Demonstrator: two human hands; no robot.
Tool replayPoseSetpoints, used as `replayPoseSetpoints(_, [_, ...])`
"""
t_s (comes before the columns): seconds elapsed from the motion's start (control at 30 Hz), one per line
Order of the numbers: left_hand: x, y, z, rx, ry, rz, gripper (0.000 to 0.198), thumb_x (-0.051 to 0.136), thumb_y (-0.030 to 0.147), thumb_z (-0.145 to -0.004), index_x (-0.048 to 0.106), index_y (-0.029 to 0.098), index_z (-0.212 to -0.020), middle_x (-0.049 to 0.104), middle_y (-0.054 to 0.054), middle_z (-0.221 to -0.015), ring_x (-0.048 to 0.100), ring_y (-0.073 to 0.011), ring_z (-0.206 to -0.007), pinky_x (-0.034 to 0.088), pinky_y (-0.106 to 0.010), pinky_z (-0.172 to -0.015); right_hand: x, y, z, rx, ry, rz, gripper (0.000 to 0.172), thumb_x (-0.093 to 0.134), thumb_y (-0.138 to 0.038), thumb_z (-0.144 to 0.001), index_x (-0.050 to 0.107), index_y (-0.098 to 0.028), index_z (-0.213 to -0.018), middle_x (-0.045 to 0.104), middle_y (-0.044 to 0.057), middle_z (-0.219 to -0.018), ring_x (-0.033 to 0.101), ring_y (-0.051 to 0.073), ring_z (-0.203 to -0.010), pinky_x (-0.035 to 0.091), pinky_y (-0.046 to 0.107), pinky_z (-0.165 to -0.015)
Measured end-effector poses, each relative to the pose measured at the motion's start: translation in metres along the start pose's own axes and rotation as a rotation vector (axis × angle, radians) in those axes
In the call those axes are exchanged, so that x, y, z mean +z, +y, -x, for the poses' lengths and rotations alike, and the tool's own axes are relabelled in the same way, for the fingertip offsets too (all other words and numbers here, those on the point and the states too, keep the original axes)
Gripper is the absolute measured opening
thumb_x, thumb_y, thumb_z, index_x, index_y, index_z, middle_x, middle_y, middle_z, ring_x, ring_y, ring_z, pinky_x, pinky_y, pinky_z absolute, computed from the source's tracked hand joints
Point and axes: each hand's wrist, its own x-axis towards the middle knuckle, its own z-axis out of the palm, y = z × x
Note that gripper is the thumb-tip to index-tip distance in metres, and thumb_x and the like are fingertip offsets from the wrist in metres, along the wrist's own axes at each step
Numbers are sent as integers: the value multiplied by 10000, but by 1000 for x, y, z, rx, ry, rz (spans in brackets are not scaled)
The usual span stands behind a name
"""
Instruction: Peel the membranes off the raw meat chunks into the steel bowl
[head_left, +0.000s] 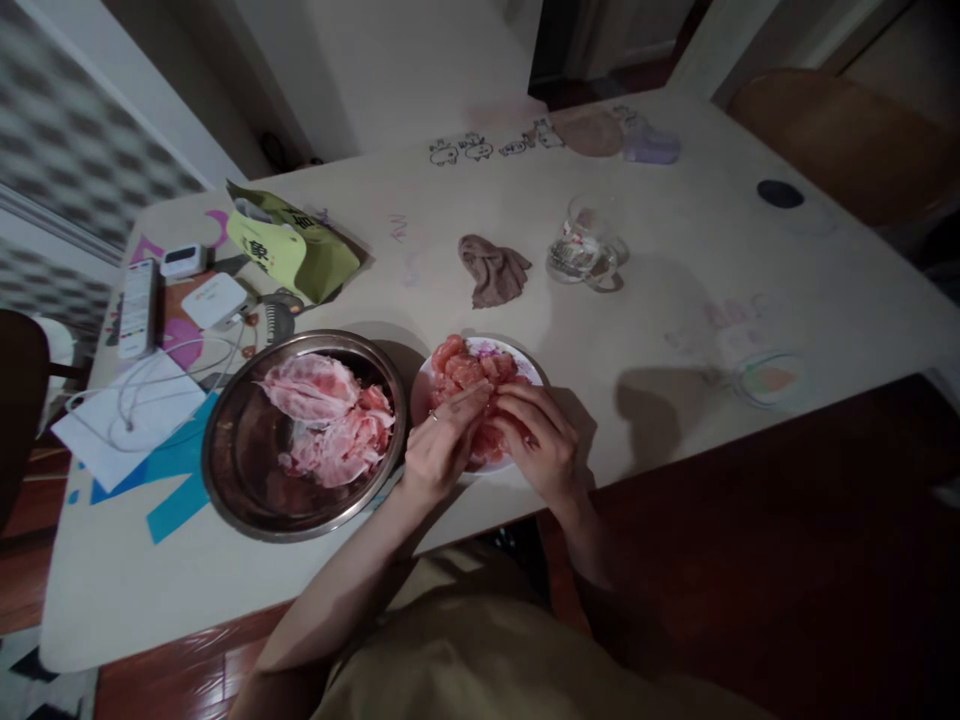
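A white plate (525,366) near the table's front edge holds a heap of pink fruit flesh (469,368). Both hands work over its near side. My left hand (439,447) is curled with its fingers pinched on a pink piece at the plate's middle. My right hand (541,440) is bent over the same piece from the right, fingers closed on it. To the left stands a steel bowl (247,470) containing pale pink peels and membranes (330,415).
A glass mug (583,248) and a crumpled brown cloth (493,268) lie beyond the plate. A yellow-green bag (289,245), a remote (139,308), white boxes, cables and papers (127,415) crowd the left end. A wooden chair (840,135) stands at the far right.
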Motion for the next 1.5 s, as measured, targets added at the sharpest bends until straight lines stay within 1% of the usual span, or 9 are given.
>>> replayPoseSetpoints(0.13, [-3,-2,-1,-4,-108,80,439,527,23,-973,583,167,-1384,713,-140,-1292,654,-220,-1287,560,-357,-1088,-1,6,4,-23,-40,8,209,586,-108,-969,671,-251,-1096,731,43,-1024,724,176,-998,621,332,-935])
replayPoseSetpoints(0.33, [-6,-4,-5,7,-164,60,366,531,56,-990,634,181,-1318,712,-116,-1279,653,-202,-1271,566,-340,-1062,-1,12,9,7,-35,-16,195,625,-132,-954,674,-269,-1084,717,28,-1015,724,177,-985,629,324,-908])
replayPoseSetpoints(0.53, [-6,-6,-4,-28,-134,3,351,623,97,-965,654,209,-1296,723,-84,-1170,693,-171,-1128,585,-293,-979,-1,11,14,21,13,-61,328,652,-110,-934,684,-270,-1219,758,38,-1076,737,183,-1016,630,339,-935])
replayPoseSetpoints(0.67, [-5,-7,-5,-47,-128,23,283,633,108,-959,694,219,-1213,718,-65,-1106,692,-176,-1097,588,-302,-952,-1,10,15,50,18,-68,265,673,-141,-937,714,-273,-1162,767,32,-1056,744,179,-990,635,335,-912])
replayPoseSetpoints(0.87, [-6,-4,-9,-30,-146,101,313,624,57,-946,677,188,-1225,726,-95,-1192,677,-197,-1177,570,-354,-1020,-2,10,13,62,37,-83,231,704,-143,-920,717,-260,-1119,763,37,-1035,742,180,-986,640,344,-888])
replayPoseSetpoints(1.0, [-8,-4,-10,2,-168,126,278,586,85,-972,678,171,-1220,737,-120,-1211,667,-214,-1230,572,-366,-1024,-6,12,9,8,13,-97,275,717,-123,-900,718,-265,-1136,779,36,-1088,744,191,-1032,634,369,-936])
replayPoseSetpoints(1.17, [-10,-5,-10,6,-184,106,243,530,111,-999,690,186,-1165,762,-100,-1079,698,-205,-1142,601,-346,-939,-12,19,7,-98,-74,-102,272,716,-153,-914,709,-250,-1168,777,55,-1150,727,210,-1123,625,405,-986])
replayPoseSetpoints(1.33, [-10,-5,-11,12,-196,121,274,540,65,-978,691,175,-1178,751,-113,-1114,680,-215,-1145,590,-352,-941,-15,26,10,-81,-104,-65,249,693,-154,-930,727,-266,-1149,774,28,-1027,736,186,-982,639,370,-911])
replayPoseSetpoints(1.5, [-8,-5,-10,-12,-179,105,286,554,57,-970,686,171,-1198,752,-111,-1131,685,-206,-1125,584,-340,-939,-14,25,10,-53,-14,-49,199,730,-171,-908,740,-260,-1085,750,23,-929,722,183,-901,629,351,-833])
